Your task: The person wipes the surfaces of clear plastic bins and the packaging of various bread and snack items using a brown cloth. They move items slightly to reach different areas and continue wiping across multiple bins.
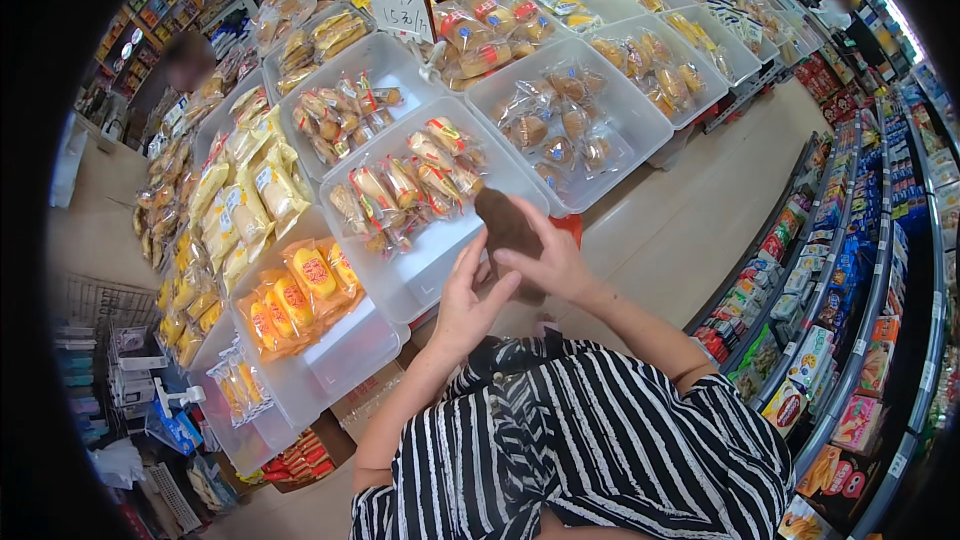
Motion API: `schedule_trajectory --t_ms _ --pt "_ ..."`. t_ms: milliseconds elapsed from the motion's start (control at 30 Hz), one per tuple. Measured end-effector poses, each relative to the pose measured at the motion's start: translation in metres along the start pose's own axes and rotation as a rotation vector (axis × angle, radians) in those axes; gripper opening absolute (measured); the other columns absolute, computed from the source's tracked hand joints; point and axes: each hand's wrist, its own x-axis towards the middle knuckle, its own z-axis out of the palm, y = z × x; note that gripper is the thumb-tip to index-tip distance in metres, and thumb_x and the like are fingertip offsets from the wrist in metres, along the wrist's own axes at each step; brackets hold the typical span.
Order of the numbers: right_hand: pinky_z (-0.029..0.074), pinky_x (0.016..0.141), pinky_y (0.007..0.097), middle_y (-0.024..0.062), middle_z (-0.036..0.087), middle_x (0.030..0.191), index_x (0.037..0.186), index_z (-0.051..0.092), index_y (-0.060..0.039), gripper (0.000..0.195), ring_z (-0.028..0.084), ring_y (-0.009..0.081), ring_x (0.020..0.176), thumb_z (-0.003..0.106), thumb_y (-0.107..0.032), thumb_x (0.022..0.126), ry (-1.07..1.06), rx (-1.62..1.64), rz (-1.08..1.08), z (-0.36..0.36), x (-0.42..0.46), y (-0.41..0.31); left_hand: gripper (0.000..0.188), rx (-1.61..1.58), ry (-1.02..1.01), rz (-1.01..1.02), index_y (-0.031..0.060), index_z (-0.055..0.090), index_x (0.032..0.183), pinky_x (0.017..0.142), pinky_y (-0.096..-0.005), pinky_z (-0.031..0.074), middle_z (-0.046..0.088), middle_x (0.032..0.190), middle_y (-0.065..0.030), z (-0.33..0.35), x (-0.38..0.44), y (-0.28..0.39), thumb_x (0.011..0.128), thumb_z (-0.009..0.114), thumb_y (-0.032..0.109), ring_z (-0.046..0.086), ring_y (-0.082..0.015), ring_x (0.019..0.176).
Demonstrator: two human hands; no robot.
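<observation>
A bunched dark brown cloth point(510, 229) is between my two hands, in front of my striped shirt. My right hand point(553, 255) grips it from the right, thumb laid across its near side. On the other side my left hand point(469, 296) holds its left edge, with the thumb raised towards the right hand. Just beyond the cloth is a translucent plastic bin point(405, 277) with a white bottom. Individually wrapped pastries point(409, 187) with red-marked clear film lie in its far part.
To the left, another bin holds yellow cakes in orange wrappers point(296, 296). Wrapped round buns point(559, 120) fill part of the bin beyond. A handwritten price card point(399, 7) stands among the bins. Shelves of packaged snacks point(817, 345) line the aisle floor point(697, 187) at right.
</observation>
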Motion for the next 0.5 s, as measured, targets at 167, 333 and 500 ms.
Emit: schedule_trajectory --t_ms 167,333,500 --pt "0.052 0.070 0.0462 0.0210 0.069 0.087 0.126 0.059 -0.0180 0.050 0.067 0.0397 0.082 0.069 -0.042 0.083 0.192 -0.375 -0.143 -0.037 0.068 0.014 0.032 0.593 0.216 0.295 -0.0002 0.063 0.117 0.079 -0.0264 0.052 0.063 0.113 -0.0119 -0.006 -0.003 -0.011 0.085 0.067 0.001 0.063 -0.0156 0.098" --pt "0.053 0.069 0.0470 0.0182 0.070 0.083 0.116 0.062 -0.0139 0.041 0.068 0.0375 0.079 0.067 -0.039 0.084 0.007 -0.761 -0.004 -0.045 0.092 0.047 0.020 0.209 0.042 -0.235 -0.0010 0.070 0.105 0.067 -0.0241 0.050 0.068 0.082 -0.0042 -0.021 -0.038 -0.059 0.088 0.069 0.010 0.063 -0.0119 0.071" --pt "0.053 0.067 0.0480 0.0179 0.069 0.078 0.104 0.063 -0.0109 0.033 0.068 0.0371 0.076 0.065 -0.037 0.085 -0.189 -0.863 0.068 -0.053 0.063 0.028 0.023 0.153 0.214 -0.266 0.0001 0.071 0.110 0.073 -0.0237 0.053 0.073 0.090 -0.0071 -0.040 -0.031 -0.080 0.091 0.068 0.014 0.066 -0.0098 0.078"
